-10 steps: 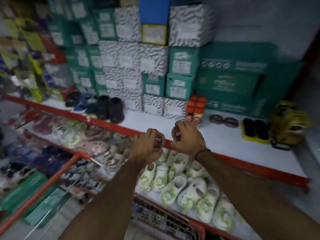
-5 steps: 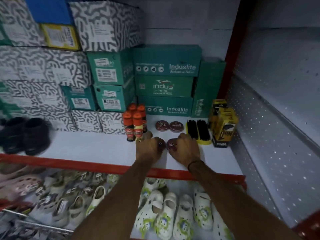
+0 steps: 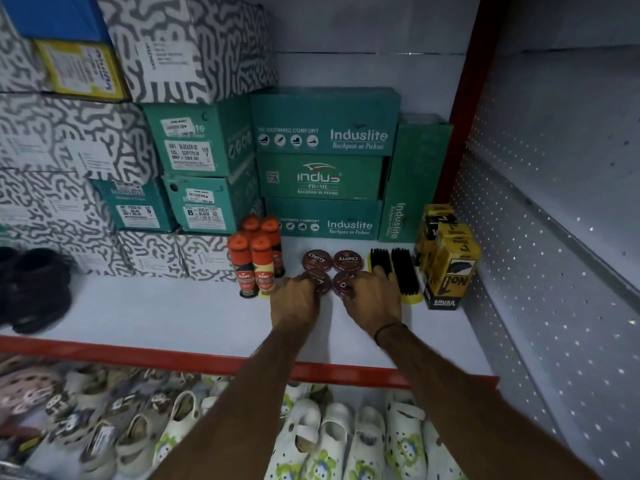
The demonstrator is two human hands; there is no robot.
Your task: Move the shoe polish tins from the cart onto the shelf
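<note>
Two dark red round polish tins marked Cherry, one on the left (image 3: pixel 316 259) and one on the right (image 3: pixel 347 260), lie flat side by side on the white shelf (image 3: pixel 166 313). Just in front of them, my left hand (image 3: pixel 295 301) grips a third tin (image 3: pixel 320 280) and my right hand (image 3: pixel 372 303) grips a fourth tin (image 3: pixel 343 283). Both held tins rest on or just above the shelf, partly hidden by my fingers. The cart is out of view.
Orange-capped polish bottles (image 3: pixel 258 263) stand left of the tins. Black brushes (image 3: pixel 398 271) and yellow boxes (image 3: pixel 448 265) sit to the right. Green shoe boxes (image 3: pixel 325 161) stack behind. Black shoes (image 3: pixel 34 289) are at far left. White clogs (image 3: pixel 311 441) fill the lower shelf.
Both hands moved forward from above the shelf's red edge to the spot in front of the two lying tins, lowering the held tins to the shelf. The view swung right.
</note>
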